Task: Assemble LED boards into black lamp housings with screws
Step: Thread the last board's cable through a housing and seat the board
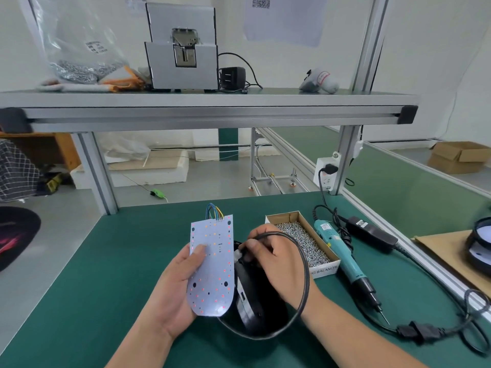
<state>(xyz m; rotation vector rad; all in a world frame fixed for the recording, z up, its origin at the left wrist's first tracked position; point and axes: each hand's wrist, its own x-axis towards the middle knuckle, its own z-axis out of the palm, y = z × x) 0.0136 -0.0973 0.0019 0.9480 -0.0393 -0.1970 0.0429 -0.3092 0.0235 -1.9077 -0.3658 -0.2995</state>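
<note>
My left hand (176,282) holds a white LED board (212,266) upright, thumb pressed on its face; coloured wires (214,211) loop off its top edge. Just right of it a black lamp housing (255,301) stands on its edge on the green table. My right hand (273,258) reaches over the housing's top and pinches the black cable (303,261) where it enters the housing. The cable loops round my right wrist and under the housing. A cardboard box of screws (303,241) lies to the right, with a teal electric screwdriver (345,258) beside it.
The screwdriver's power adapter (372,232) and cord (425,330) lie along the right of the green mat (106,288). More black housings (481,243) sit on cardboard at far right. An aluminium shelf (207,112) overhead carries a screw feeder (182,49) and a bag of screws (79,67).
</note>
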